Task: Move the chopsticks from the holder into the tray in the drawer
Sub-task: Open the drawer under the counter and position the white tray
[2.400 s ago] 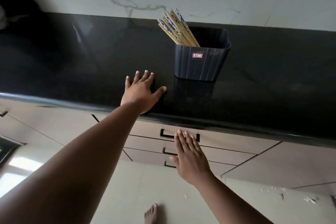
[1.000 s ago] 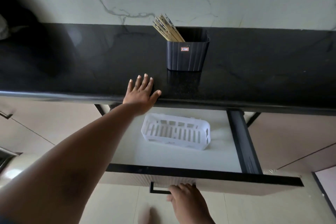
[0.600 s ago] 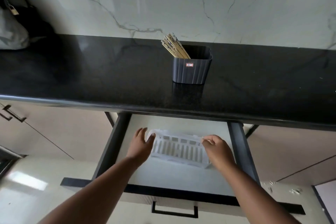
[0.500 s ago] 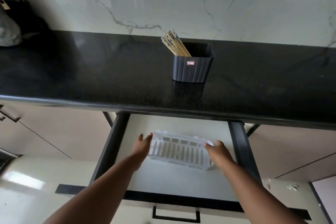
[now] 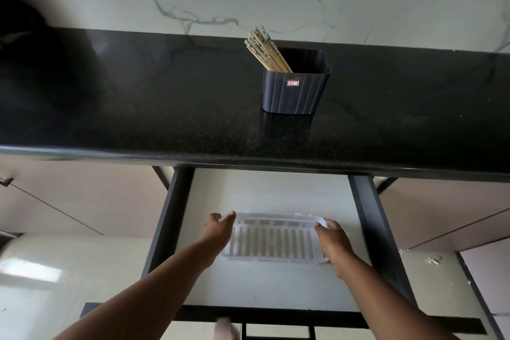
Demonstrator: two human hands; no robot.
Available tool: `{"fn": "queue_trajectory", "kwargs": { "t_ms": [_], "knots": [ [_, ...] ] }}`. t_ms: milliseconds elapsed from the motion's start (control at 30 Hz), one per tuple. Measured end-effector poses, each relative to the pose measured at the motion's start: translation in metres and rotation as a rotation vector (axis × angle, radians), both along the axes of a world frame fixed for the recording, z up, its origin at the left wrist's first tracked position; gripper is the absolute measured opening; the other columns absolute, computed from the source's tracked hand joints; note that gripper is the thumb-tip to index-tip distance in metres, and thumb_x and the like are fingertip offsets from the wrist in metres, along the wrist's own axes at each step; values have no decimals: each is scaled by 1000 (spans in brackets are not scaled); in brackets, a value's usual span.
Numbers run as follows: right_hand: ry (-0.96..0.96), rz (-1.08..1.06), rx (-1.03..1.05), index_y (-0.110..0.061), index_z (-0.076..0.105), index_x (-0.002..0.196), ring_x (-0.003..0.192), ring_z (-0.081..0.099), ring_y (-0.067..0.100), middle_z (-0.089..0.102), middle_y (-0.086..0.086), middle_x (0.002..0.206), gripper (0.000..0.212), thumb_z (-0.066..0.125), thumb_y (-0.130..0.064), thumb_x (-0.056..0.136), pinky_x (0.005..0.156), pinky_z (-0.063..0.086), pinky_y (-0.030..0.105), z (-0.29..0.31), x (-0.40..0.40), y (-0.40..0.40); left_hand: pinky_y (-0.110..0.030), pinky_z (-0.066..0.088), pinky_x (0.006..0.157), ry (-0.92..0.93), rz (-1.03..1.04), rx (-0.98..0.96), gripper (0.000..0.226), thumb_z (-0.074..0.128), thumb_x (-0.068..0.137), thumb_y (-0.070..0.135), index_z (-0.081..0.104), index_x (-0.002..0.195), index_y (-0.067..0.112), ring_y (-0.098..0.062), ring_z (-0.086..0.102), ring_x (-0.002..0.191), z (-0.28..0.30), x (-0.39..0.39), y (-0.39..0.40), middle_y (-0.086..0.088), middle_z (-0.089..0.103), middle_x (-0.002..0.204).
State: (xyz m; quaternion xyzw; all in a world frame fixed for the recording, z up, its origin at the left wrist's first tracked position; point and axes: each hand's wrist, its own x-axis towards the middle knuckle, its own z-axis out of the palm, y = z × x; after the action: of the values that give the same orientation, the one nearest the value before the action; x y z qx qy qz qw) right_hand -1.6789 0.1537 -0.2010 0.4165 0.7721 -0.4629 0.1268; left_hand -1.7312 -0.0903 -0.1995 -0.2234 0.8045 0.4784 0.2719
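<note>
Both hands bracket a white slotted tray (image 5: 271, 240) in the open drawer (image 5: 179, 215): left hand (image 5: 218, 232) open-fingered at one end, right hand (image 5: 332, 240) cupping the other. Up beyond the fingers, chopsticks (image 5: 266, 50) lean leftward in the dark holder (image 5: 295, 88), nearer the right hand.

Glossy black stone countertop (image 5: 165, 107)

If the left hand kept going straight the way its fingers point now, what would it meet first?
The left hand points away from the person, along the left end of the white tray. Past its fingertips lies bare drawer floor running under the counter. The way looks free, though depth there is unclear.
</note>
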Motion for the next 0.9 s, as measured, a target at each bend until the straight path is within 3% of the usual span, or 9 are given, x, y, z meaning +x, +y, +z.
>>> {"fn": "queue_trajectory", "kwargs": {
  "t_ms": [133, 267, 367, 433, 533, 600, 700, 900],
  "knots": [
    [-8, 54, 26, -21, 41, 141, 110, 54, 30, 54, 7, 133, 47, 45, -37, 97, 83, 46, 34, 7, 10, -2, -44, 39, 105, 10, -107, -82, 67, 45, 96, 51, 28, 148, 12, -36, 44, 129, 4, 12, 0, -19, 38, 149],
    [-48, 185, 178, -19, 20, 151, 128, 47, 34, 41, 10, 150, 60, 39, -43, 99, 96, 44, 38, 23, 23, 0, -50, 27, 115, 57, -314, -226, 83, 36, 95, 62, 3, 155, 15, -36, 23, 144, 17, 26, -4, -16, 15, 161],
    [29, 403, 333, -24, 21, 149, 126, 51, 28, 43, 4, 148, 61, 37, -51, 97, 92, 45, 35, 38, 49, -2, -48, 9, 119, 196, -538, -467, 87, 21, 91, 71, -6, 154, 18, -31, 2, 149, 26, 49, -15, -11, -1, 163],
    [87, 555, 470, -25, 22, 149, 129, 47, 25, 42, 2, 149, 62, 35, -55, 96, 100, 44, 36, 44, 70, -6, -44, -9, 117, 278, -629, -593, 91, 10, 85, 77, -12, 153, 20, -29, -13, 148, 28, 69, -21, -10, -13, 161],
    [91, 722, 652, -24, 17, 150, 137, 35, 26, 36, 3, 152, 65, 27, -57, 95, 111, 32, 41, 43, 93, -7, -39, -28, 106, 396, -705, -706, 96, -7, 74, 83, -23, 147, 23, -25, -30, 141, 30, 97, -26, -6, -28, 155],
    [74, 754, 667, -25, 10, 153, 144, 23, 28, 24, 2, 158, 66, 23, -57, 96, 118, 21, 41, 40, 103, -5, -36, -35, 101, 467, -726, -753, 92, -10, 74, 82, -26, 145, 26, -22, -35, 138, 32, 106, -26, -3, -32, 153],
    [79, 724, 634, -26, 8, 153, 147, 13, 26, 18, 1, 161, 67, 20, -58, 96, 120, 14, 40, 36, 107, -3, -33, -36, 99, 508, -723, -743, 93, -6, 76, 83, -25, 146, 25, -20, -37, 138, 36, 105, -26, -3, -34, 153],
    [149, 723, 677, -22, 18, 152, 148, 13, 27, 26, 1, 158, 65, 19, -55, 96, 119, 16, 39, 38, 84, -1, -33, -29, 108, 564, -681, -748, 92, -3, 79, 82, -23, 146, 21, -20, -34, 140, 41, 87, -21, -4, -29, 155]
  ]
}}
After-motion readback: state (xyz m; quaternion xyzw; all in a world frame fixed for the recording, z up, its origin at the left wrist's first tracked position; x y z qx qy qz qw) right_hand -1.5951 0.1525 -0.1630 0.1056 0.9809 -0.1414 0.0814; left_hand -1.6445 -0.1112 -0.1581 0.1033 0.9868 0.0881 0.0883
